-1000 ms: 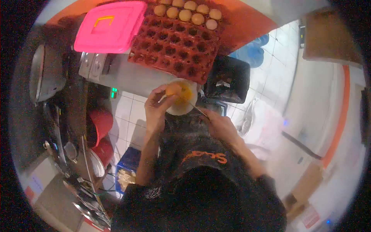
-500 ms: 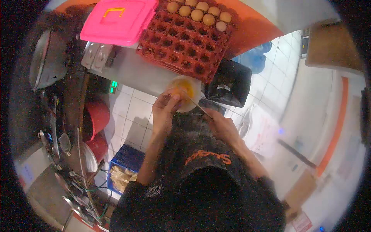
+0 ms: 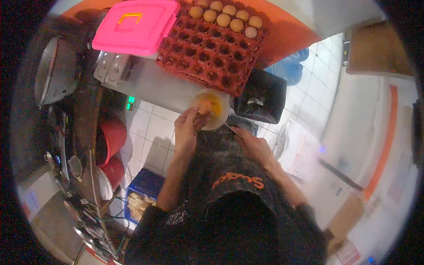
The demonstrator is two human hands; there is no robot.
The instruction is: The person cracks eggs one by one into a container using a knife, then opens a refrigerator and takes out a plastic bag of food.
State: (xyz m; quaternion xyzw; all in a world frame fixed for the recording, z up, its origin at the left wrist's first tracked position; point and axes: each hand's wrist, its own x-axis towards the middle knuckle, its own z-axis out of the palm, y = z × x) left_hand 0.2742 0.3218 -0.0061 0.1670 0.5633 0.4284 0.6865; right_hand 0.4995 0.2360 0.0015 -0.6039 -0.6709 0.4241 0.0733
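My left hand [image 3: 187, 128] holds a brown egg [image 3: 203, 106] over a small white bowl [image 3: 220, 119] with yellow yolk [image 3: 213, 104] inside, at the edge of the steel counter [image 3: 150, 81]. My right hand [image 3: 255, 145] grips a thin metal utensil [image 3: 230, 129] whose tip points into the bowl. A red egg tray [image 3: 207, 48] lies just beyond the bowl, with several brown eggs [image 3: 224, 17] in its far rows.
A pink lidded box [image 3: 134, 26] sits left of the tray, a black container [image 3: 263, 95] right of the bowl. Red buckets [image 3: 110, 141], a blue crate [image 3: 143, 190] and white floor tiles lie below. A grey pot [image 3: 55, 75] stands far left.
My left hand with the egg has dropped to the bowl's near rim. My right hand and the utensil shifted slightly right. The view moved a little.
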